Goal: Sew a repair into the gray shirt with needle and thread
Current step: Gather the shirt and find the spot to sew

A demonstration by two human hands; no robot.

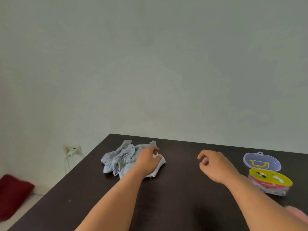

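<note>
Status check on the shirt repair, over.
Left hand gripping crumpled gray shirt. Right hand loosely curled, empty. Sewing kit open at right, nothing blocking.

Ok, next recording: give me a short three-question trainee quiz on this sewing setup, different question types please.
1. True or false: the left hand rests on the crumpled gray shirt.
2. Multiple choice: the sewing kit box on the dark table is (A) shut with its lid latched, (B) open with its clear lid tipped back, (C) lying upside down.
3. Fill in: the right hand hovers between the shirt and the ____.

Key:
1. True; the fingers curl onto the cloth.
2. B.
3. Sewing kit box; the right hand's fingers are curled, and no needle or thread can be made out in them.
</note>
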